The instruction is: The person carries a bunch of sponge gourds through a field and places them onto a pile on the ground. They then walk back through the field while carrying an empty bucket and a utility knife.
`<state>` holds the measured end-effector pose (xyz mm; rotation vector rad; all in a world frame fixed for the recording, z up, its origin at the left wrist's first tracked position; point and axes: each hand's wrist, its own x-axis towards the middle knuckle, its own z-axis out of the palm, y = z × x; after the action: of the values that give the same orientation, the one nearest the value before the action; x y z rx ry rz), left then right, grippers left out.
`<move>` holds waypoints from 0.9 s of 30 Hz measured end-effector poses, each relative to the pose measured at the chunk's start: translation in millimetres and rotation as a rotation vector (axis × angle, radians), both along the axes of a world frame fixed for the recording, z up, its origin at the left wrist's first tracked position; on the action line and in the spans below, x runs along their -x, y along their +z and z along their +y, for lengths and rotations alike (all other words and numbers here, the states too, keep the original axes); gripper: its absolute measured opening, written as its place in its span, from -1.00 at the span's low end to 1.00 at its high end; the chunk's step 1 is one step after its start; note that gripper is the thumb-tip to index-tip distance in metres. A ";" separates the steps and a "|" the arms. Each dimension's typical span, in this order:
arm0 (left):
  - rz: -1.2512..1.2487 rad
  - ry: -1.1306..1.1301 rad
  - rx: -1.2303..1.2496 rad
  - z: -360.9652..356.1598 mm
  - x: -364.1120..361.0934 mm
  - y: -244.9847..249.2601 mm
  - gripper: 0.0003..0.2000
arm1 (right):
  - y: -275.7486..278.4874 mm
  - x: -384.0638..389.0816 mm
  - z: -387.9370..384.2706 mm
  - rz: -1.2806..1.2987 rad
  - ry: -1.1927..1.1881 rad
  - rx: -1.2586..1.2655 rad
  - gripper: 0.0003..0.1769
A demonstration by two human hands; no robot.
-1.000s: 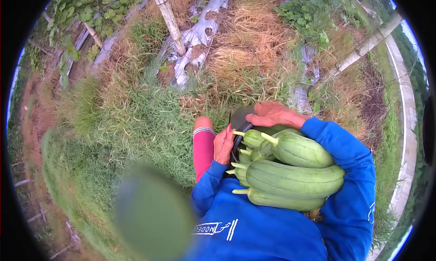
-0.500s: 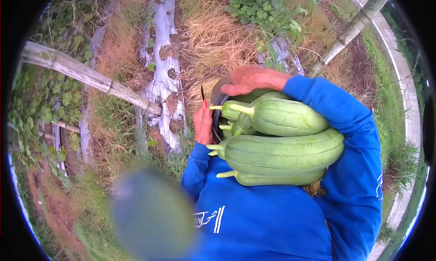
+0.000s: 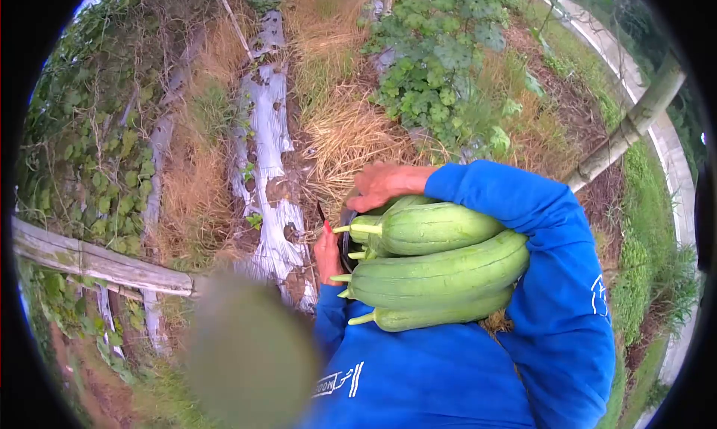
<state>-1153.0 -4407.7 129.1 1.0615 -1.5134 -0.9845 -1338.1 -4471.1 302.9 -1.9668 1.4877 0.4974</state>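
Several pale green luffa gourds [image 3: 441, 272] with pale stems lie stacked against my blue-sleeved chest, their stem ends pointing left. My right arm wraps round their far side. My right hand [image 3: 388, 185] curls over a dark container [image 3: 346, 251] at their stem ends; only bits of its rim show. Beside that rim, on the left, my left hand [image 3: 327, 257] is closed round a small knife [image 3: 321, 212] with a red handle, its dark blade pointing up and away. The gourds hide most of the container and part of the left fingers.
Silvery plastic mulch [image 3: 270, 130] runs ahead between strips of dry straw [image 3: 351, 134]. A leafy plant [image 3: 433, 63] grows ahead, vines [image 3: 104, 168] at left. Wooden posts stand left [image 3: 97, 261] and right [image 3: 635, 123]. A blurred greenish shape [image 3: 250, 347] covers the lower left.
The ground and posts have shifted downward in view, and more of the row ahead shows. My hands and the gourds sit slightly lower and further left, with the same hold.
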 end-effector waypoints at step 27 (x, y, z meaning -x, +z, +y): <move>0.219 -0.012 -0.524 -569.1 179.3 38.1 -0.59 | 33.1 186.3 -582.8 0.052 -0.030 -0.032 0.12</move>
<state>-1332.3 -4976.8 167.3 1.2534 -1.1069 -1.5039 -1524.4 -5053.9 336.1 -1.9176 1.5301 0.5601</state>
